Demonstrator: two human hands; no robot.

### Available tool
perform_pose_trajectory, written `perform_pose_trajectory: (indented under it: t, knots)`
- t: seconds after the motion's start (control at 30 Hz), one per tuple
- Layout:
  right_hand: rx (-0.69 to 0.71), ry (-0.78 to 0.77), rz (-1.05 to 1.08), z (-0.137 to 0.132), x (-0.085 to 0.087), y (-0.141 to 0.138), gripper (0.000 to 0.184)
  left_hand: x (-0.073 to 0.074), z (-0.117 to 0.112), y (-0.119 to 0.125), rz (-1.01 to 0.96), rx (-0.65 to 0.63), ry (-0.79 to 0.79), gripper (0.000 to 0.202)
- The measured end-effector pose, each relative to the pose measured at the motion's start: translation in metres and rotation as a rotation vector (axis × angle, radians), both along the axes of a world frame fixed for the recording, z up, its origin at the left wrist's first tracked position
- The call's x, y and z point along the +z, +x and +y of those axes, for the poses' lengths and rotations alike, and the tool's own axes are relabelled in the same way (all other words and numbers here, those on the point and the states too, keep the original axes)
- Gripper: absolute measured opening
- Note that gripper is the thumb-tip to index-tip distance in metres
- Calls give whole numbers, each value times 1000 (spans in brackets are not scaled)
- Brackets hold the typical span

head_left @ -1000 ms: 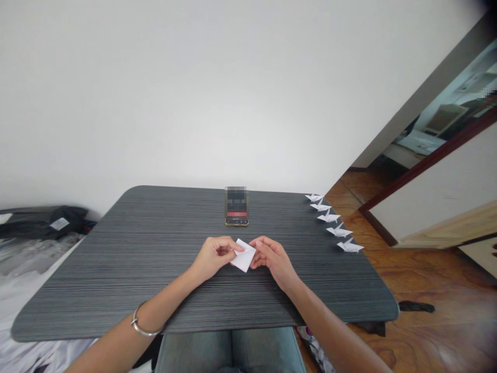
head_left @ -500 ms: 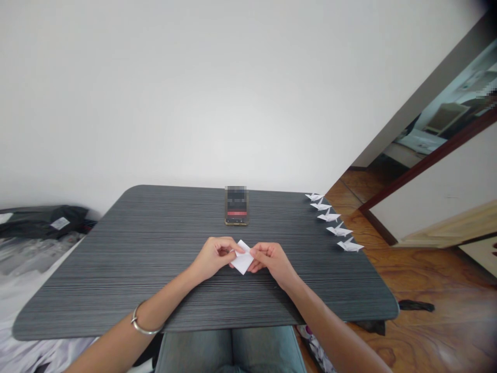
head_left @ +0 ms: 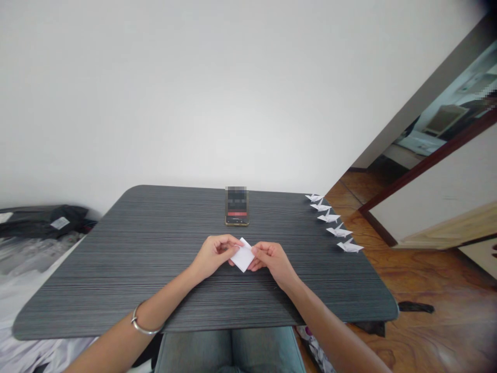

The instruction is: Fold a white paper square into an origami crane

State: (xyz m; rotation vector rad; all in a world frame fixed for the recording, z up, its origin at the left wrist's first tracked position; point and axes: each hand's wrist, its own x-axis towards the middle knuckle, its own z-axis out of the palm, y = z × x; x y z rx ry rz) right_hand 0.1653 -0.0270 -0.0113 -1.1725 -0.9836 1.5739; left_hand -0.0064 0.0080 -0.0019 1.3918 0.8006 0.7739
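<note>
A small folded square of white paper [head_left: 243, 258] is held between my two hands, one corner pointing toward me and one toward the phone. My left hand [head_left: 217, 255] pinches its left side with thumb and fingers. On the opposite side, my right hand [head_left: 272, 260] grips the right corner, thumb on top. The fingers beneath the paper are partly hidden. Both hands are just above or resting on the dark wood-grain table [head_left: 163, 223]; which of these I cannot tell.
Several white origami cranes [head_left: 329, 217] stand in a row along the table's right edge. A phone [head_left: 237, 210] with a lit screen is at the back, by the white wall [head_left: 233, 103]. Left of the table are a black plastic bag [head_left: 58, 220] and pale fabric [head_left: 31, 280].
My left thumb and fingers have shifted off the paper's middle toward its left edge, so more of its surface shows. The paper and both hands otherwise stay in nearly the same spot.
</note>
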Motion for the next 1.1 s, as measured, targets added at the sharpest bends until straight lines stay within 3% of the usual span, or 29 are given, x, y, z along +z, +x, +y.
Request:
perform_pose_trajectory:
  t: [0.63, 0.9, 1.1]
  knots:
    - [79, -19, 15, -2, 1, 0, 31, 3, -1, 3, 17, 40, 53, 15]
    - [-24, 30, -38, -1, 2, -2, 30, 7, -2, 5, -107, 108, 61, 18]
    - [-49, 108, -75, -1, -3, -3, 29, 6, -1, 4, -3, 123, 48, 26]
